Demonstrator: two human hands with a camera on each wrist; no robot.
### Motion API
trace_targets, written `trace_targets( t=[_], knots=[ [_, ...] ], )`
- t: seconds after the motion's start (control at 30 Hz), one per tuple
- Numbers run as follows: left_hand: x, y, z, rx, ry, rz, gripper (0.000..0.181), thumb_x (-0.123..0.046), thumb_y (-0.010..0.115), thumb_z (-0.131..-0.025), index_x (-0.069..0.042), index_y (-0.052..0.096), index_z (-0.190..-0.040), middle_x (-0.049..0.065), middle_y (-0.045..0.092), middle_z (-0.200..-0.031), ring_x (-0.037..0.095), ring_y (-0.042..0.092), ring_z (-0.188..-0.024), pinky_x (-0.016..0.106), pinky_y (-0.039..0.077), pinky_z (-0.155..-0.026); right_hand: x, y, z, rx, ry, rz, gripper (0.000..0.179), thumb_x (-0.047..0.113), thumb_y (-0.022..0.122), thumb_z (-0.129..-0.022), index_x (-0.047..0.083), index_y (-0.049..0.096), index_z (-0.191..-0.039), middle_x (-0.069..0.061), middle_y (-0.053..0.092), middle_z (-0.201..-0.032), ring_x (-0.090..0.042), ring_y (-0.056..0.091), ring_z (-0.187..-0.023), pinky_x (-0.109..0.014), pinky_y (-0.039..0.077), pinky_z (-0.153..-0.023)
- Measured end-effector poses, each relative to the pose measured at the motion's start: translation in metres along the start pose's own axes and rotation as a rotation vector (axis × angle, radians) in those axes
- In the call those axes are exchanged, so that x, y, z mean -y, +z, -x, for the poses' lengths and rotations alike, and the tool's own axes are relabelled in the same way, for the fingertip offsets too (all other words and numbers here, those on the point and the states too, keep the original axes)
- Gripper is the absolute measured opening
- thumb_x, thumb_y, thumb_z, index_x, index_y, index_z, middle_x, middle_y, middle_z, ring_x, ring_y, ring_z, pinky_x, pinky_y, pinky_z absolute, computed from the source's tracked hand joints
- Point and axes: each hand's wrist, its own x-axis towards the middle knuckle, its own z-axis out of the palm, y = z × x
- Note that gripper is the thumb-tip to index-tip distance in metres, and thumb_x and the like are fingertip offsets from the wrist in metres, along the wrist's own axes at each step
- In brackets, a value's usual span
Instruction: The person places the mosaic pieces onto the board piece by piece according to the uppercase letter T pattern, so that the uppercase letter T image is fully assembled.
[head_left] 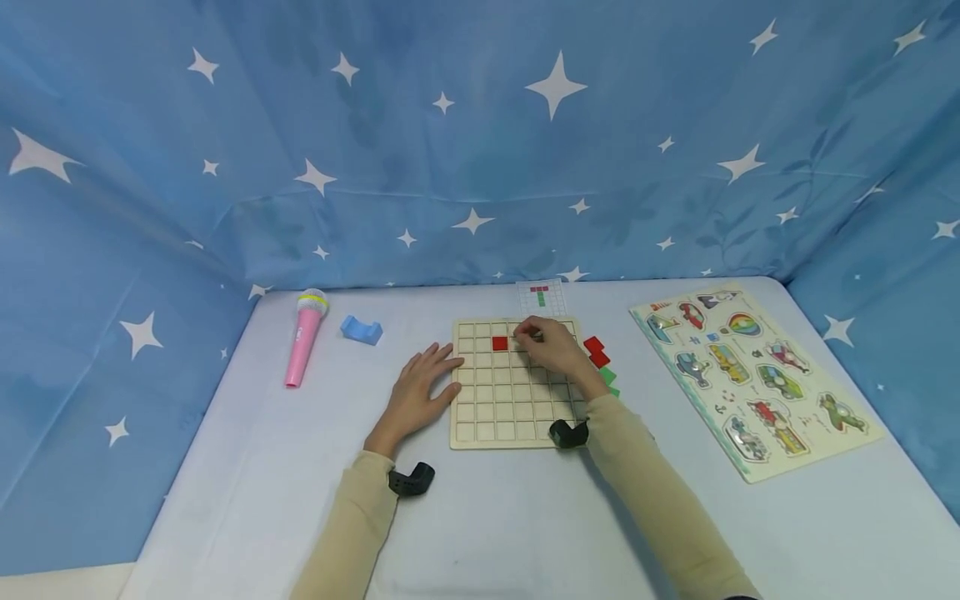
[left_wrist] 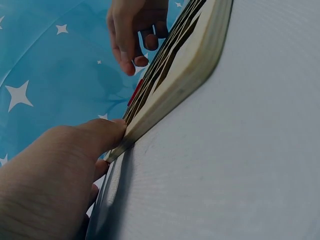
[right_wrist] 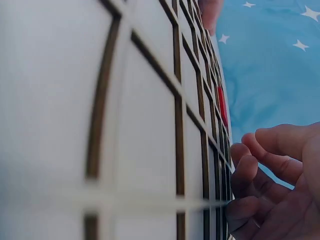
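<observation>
A square wooden grid board [head_left: 504,409] lies on the table, with one red square tile [head_left: 499,343] in a cell near its far side. Along the board's left edge my left hand [head_left: 417,392] rests with fingers spread; in the left wrist view its thumb [left_wrist: 107,135] touches the edge. Over the board's far right part is my right hand [head_left: 551,343], just right of the red tile. Its fingers [right_wrist: 245,172] are loosely bent close over the grid in the right wrist view, and no tile shows between them.
Loose red tiles [head_left: 597,357] and green tiles [head_left: 608,376] lie right of the board, partly behind my right forearm. A pattern card [head_left: 553,302] lies beyond it. A pink toy microphone [head_left: 303,342] and a blue block [head_left: 362,330] stand left; a vehicle puzzle [head_left: 757,375] lies right.
</observation>
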Motion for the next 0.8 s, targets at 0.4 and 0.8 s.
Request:
trace_targets(
  t=[0.4, 0.8],
  knots=[
    [0.002, 0.001, -0.001, -0.008, 0.002, 0.011, 0.042, -0.032, 0.058, -0.094, -0.017, 0.055, -0.133, 0.006, 0.041, -0.149, 0.029, 0.028, -0.143, 0.051, 0.017, -0.118, -0.015, -0.020, 0.016, -0.047, 0.017, -0.007, 0.024, 0.023, 0.050, -0.098, 0.009, 0.062, -0.113, -0.012, 0.065, -0.107, -0.023, 0.062, -0.089, -0.029, 0.051, -0.068],
    [0.003, 0.002, -0.001, -0.024, 0.016, 0.003, 0.042, -0.032, 0.059, -0.093, -0.017, 0.056, -0.132, 0.008, 0.042, -0.148, 0.030, 0.029, -0.142, 0.051, 0.018, -0.117, -0.028, -0.039, 0.028, -0.101, 0.047, 0.014, 0.028, 0.023, 0.049, -0.099, 0.006, 0.060, -0.117, -0.014, 0.064, -0.108, -0.024, 0.059, -0.084, -0.031, 0.048, -0.067]
  ],
)
